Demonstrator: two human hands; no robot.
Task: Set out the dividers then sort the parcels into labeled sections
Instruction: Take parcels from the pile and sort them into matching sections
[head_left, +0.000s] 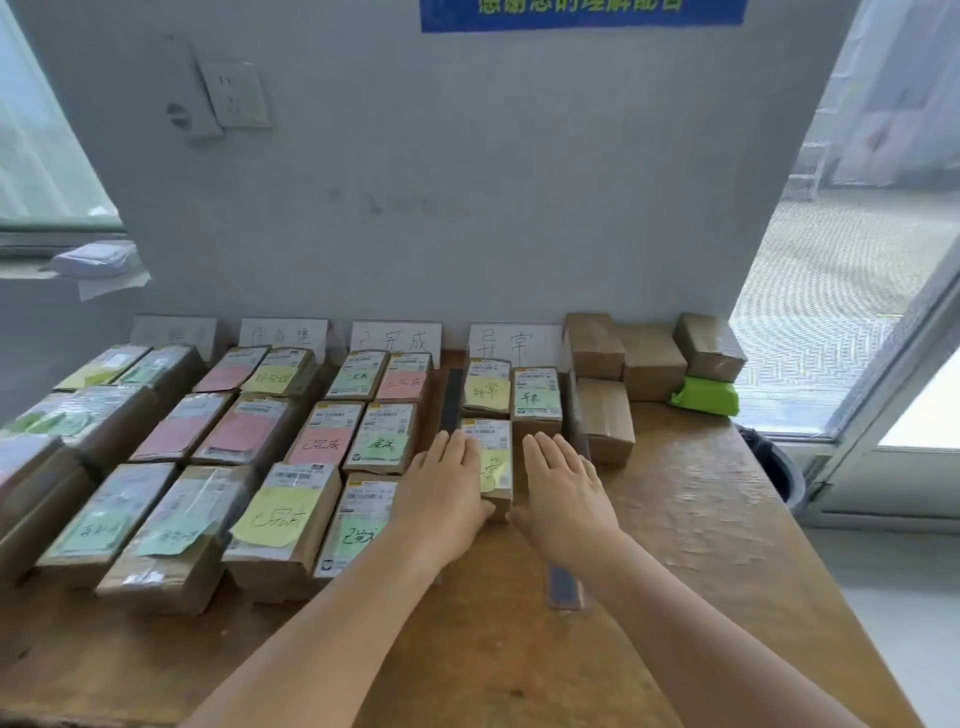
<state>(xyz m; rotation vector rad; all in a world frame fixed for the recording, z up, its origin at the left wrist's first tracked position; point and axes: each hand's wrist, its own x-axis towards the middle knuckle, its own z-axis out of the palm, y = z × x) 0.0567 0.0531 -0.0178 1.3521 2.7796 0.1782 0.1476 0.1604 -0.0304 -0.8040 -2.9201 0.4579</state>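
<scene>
You are squaring up a parcel (493, 462) in the middle of the frame, just right of centre, in the section under the white label card (514, 340) at the back. Your left hand (441, 483) is lying along the parcel's left side and your right hand (563, 483) is hovering just beside its right side; the fingers of both are straight and flat, gripping nothing. Whether the right palm is actually touching the box is hard to tell. Two more parcels (511, 392) with yellow and green notes are sitting side by side just behind it. A dark divider strip (453, 397) is lying to the left of this section and another (576, 415) to its right, running toward you under your right forearm. Most of the job is looking done: the dividers appear to be laid out, and the three sections filling the left half of the frame are holding rows of noted parcels (332, 441) on the worktop (701, 519). What seems to be remaining is the cluster of plain brown boxes (623, 364) in the upper right, near a green object (706, 397); they are showing no notes, so whether they are waiting to be sorted is unclear.
</scene>
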